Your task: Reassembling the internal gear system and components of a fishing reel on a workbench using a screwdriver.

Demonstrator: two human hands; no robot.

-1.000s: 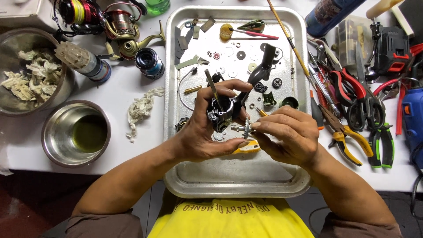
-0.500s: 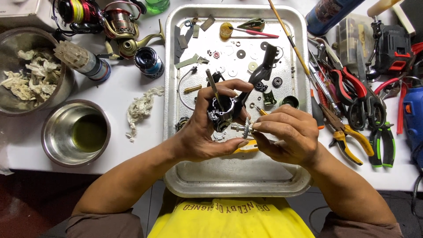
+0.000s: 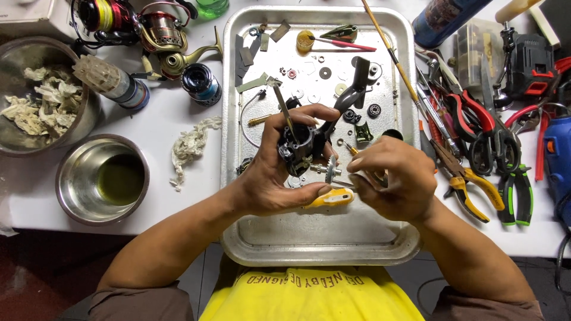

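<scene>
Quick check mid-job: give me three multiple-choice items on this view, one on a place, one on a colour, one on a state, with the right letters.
1. Where does the steel bowl of greenish liquid stand?
A. Inside the tray
B. On the table, on the left side of the picture beside the tray
C. Among the pliers

2. What colour is the tool handle lying under the hands?
A. Yellow
B. Blue
C. Green

3. What is the left hand doing?
A. Resting flat
B. Gripping the dark reel body
C. Holding pliers

Answers: B, the bowl sits outside the metal tray; A, the handle is yellow; B, its fingers wrap the reel body while the right hand holds a small geared shaft.
</scene>
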